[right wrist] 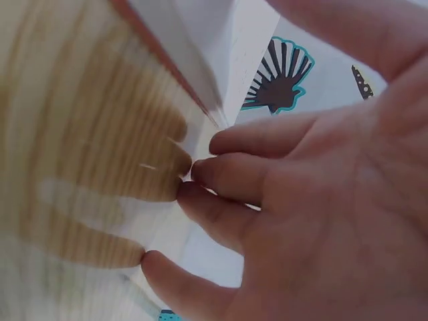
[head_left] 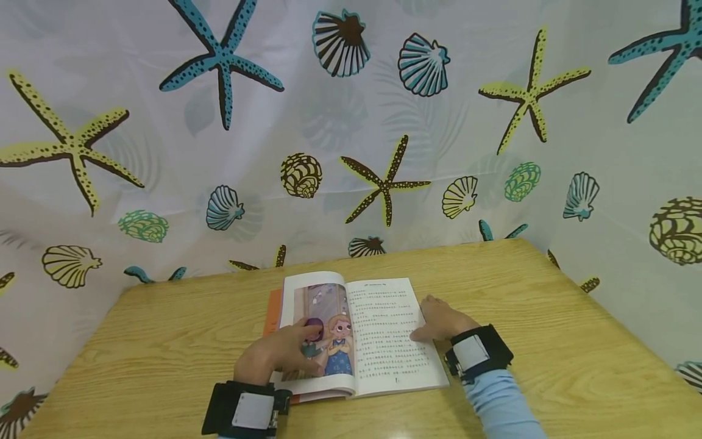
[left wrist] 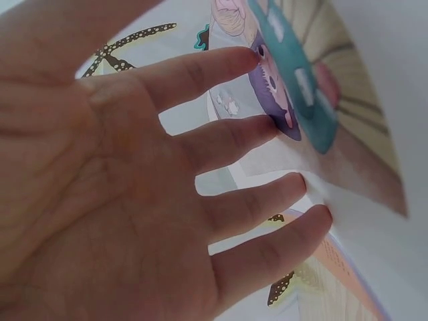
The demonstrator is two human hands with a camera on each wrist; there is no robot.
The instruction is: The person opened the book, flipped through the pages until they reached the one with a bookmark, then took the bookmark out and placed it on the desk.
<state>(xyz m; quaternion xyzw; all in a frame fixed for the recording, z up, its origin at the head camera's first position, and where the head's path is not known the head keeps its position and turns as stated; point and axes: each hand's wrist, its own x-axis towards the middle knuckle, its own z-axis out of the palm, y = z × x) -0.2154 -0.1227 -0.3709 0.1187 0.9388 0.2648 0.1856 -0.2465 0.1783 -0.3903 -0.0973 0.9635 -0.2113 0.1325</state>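
An open book lies on the wooden table, with a colour picture of two cartoon figures on its left page and printed text on the right. My left hand rests on the left page, and the left wrist view has its spread fingertips on the paper. Beside the book's right edge, my right hand has its thumb over the text page's margin. Its other fingertips touch the tabletop close to the book's edge in the right wrist view.
Wood-grain table extends on both sides of the book. An orange cover edge shows beneath the left pages. Behind the table hangs a pale cloth printed with starfish and shells. Both wrists wear black straps.
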